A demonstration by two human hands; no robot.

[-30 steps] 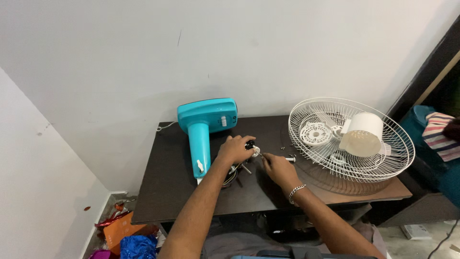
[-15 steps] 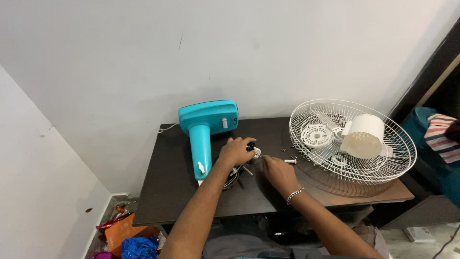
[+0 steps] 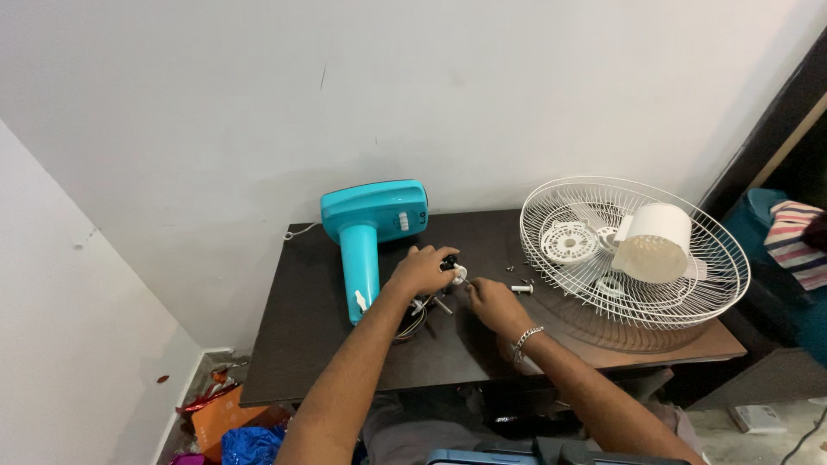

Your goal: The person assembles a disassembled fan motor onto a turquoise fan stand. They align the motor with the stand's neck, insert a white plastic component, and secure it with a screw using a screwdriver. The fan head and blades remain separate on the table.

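Note:
My left hand (image 3: 422, 269) grips a small black and white fan part (image 3: 452, 268) above the dark table (image 3: 310, 344), with wires (image 3: 412, 320) trailing under it. My right hand (image 3: 491, 303) is just to its right, fingers pinched toward the same part; what it holds is too small to tell. A teal fan base with its stem (image 3: 366, 232) lies flat on the table to the left of my left hand. A small white piece (image 3: 521, 289) rests on the table to the right of my right hand.
A white wire fan guard (image 3: 637, 284) lies at the table's right end with a white motor cover (image 3: 653, 243) and round plastic pieces (image 3: 568, 242) in it. A white wall stands behind. Colourful bags (image 3: 233, 426) lie on the floor at lower left.
Both hands stay together over the small part with only slight finger shifts. The view has drifted a little.

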